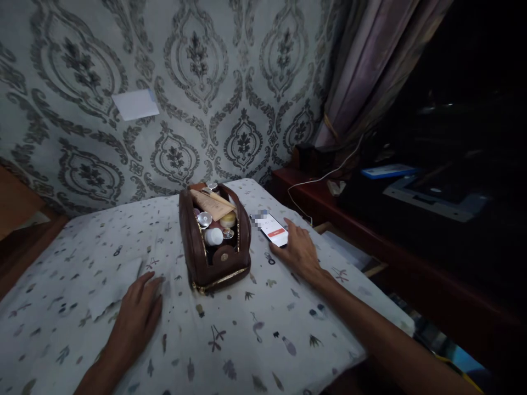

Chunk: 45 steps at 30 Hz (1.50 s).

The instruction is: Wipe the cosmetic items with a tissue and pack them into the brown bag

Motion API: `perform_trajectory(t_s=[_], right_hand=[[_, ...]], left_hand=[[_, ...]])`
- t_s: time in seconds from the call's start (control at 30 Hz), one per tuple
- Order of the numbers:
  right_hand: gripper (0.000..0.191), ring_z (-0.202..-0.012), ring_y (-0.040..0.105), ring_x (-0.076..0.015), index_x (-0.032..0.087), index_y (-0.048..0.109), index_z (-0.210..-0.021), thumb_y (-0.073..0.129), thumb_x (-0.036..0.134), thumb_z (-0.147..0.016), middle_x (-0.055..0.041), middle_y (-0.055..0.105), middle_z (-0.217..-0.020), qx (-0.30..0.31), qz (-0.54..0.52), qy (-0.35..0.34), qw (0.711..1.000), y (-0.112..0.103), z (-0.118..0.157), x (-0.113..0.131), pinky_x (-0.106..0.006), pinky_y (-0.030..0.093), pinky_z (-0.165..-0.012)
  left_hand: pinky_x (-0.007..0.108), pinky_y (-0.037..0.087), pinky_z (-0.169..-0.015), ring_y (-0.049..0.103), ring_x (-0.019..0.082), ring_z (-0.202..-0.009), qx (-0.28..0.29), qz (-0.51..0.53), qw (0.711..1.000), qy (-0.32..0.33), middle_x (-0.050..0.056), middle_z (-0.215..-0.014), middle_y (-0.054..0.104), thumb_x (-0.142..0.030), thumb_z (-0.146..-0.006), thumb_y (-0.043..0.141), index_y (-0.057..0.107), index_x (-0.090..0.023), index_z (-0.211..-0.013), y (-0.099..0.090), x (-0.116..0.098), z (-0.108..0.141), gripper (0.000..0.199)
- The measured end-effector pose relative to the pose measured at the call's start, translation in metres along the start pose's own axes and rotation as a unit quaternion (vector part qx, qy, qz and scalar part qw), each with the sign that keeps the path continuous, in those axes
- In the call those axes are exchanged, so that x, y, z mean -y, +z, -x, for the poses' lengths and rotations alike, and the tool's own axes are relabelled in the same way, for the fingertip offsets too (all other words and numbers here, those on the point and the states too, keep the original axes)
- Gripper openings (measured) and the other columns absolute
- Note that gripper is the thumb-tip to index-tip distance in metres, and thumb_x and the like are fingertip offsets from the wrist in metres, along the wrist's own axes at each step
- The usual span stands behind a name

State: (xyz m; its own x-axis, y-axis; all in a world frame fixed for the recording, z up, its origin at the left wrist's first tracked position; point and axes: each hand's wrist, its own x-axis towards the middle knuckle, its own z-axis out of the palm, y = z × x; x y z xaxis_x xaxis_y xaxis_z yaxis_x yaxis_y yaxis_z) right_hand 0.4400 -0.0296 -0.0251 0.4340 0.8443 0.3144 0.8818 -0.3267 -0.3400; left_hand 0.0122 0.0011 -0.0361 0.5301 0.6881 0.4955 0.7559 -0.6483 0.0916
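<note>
A brown zip bag (191,247) stands unzipped on the patterned cloth. Inside it are a beige tube (212,206), a white-capped bottle (213,237), a yellowish jar (228,220) and several clear-topped containers. To the right of the bag lies a smartphone (275,230) with its screen lit. My right hand (300,251) grips the phone's near end, thumb on one side and fingers on the other. My left hand (140,307) rests on the cloth left of the bag, fingers stretched out, holding nothing.
The table (230,340) has a white cloth printed with small plants. On the right are a dark red ledge (333,200), a white cable (325,176) and a blue-edged box (387,171). A white card (135,105) is on the wallpapered wall (193,115) behind.
</note>
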Motion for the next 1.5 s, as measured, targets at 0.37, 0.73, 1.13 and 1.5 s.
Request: perform_trajectory(t_s=[0.37,0.73,1.13,1.5], right_hand=[[0.078,-0.110,0.054,-0.0348,0.011,0.039,-0.146,0.066,0.041,-0.080,-0.0185,0.064,-0.116,0.026,0.006,0.002,1.000,-0.007,0.000,0.000,-0.041,0.042,-0.089],[0.028,-0.103,0.059,-0.0298,0.018,0.072,-0.094,0.057,0.040,-0.085,-0.0129,0.070,-0.104,-0.007,-0.316,-0.017,0.948,-0.015,-0.028,-0.004,-0.044,0.043,-0.095],[0.027,-0.088,0.067,-0.0182,0.019,0.068,-0.098,0.057,0.037,-0.082,-0.0079,0.072,-0.093,0.018,-0.510,0.066,0.857,0.003,-0.117,-0.008,-0.032,0.052,-0.079],[0.027,-0.080,0.069,-0.0194,0.019,0.064,-0.102,0.052,0.037,-0.087,-0.0046,0.073,-0.078,0.031,-0.463,0.058,0.884,0.060,-0.138,-0.041,-0.036,0.053,-0.082]], left_hand=[[0.047,0.052,-0.098,0.057,0.030,-0.121,0.024,0.066,0.997,0.012,0.015,-0.131,0.058,-0.031,-0.097,0.045,0.056,-0.021,-0.124,0.000,-0.014,-0.007,0.031],[0.044,0.049,-0.100,0.060,0.028,-0.117,0.003,0.294,0.939,-0.176,0.012,-0.130,0.061,-0.053,-0.093,0.046,0.056,-0.020,-0.121,-0.023,-0.025,-0.107,0.044],[0.040,0.047,-0.101,0.060,0.026,-0.111,-0.055,0.395,0.884,-0.245,0.008,-0.114,0.066,-0.056,-0.088,0.052,0.057,-0.020,-0.111,0.026,-0.045,-0.106,0.043],[0.039,0.047,-0.091,0.061,0.030,-0.107,0.004,0.393,0.867,-0.308,0.009,-0.116,0.067,-0.069,-0.081,0.053,0.059,-0.020,-0.115,0.035,-0.039,-0.101,0.060]])
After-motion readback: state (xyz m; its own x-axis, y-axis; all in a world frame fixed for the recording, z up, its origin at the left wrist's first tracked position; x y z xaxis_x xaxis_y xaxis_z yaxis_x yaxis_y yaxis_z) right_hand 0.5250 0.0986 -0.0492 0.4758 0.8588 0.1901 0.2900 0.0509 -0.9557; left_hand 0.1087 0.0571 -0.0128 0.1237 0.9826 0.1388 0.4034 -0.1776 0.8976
